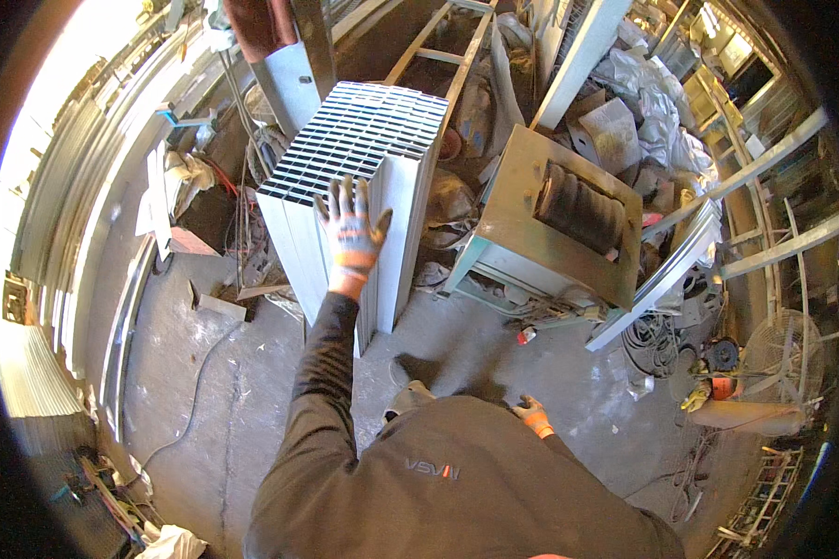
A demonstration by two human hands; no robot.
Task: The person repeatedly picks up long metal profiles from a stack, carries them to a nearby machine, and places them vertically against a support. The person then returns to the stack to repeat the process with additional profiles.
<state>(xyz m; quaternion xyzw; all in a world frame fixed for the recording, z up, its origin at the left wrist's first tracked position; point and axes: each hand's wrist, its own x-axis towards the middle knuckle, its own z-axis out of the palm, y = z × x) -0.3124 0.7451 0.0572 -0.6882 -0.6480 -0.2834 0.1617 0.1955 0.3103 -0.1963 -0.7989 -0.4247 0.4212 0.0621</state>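
Note:
My left hand (pixel 351 233), in a grey and orange work glove, reaches forward with its fingers spread. It lies against the upper near edge of an upright bundle of rectangular metal tubes (pixel 396 200), whose hollow ends form a grid on top. The fingers do not wrap round any tube. My right hand (pixel 534 415), gloved alike, hangs low beside my body over the floor, with its fingers loosely apart. Nothing shows in it, though part of the hand is small and hard to see.
Right of the bundle stands a metal cabinet (pixel 503 200) with a dark roll (pixel 580 212) on top. A ladder (pixel 438 56) leans behind. Long metal profiles (pixel 84 214) line the left side. A cable (pixel 196 396) crosses the floor; a fan (pixel 783 359) stands at right.

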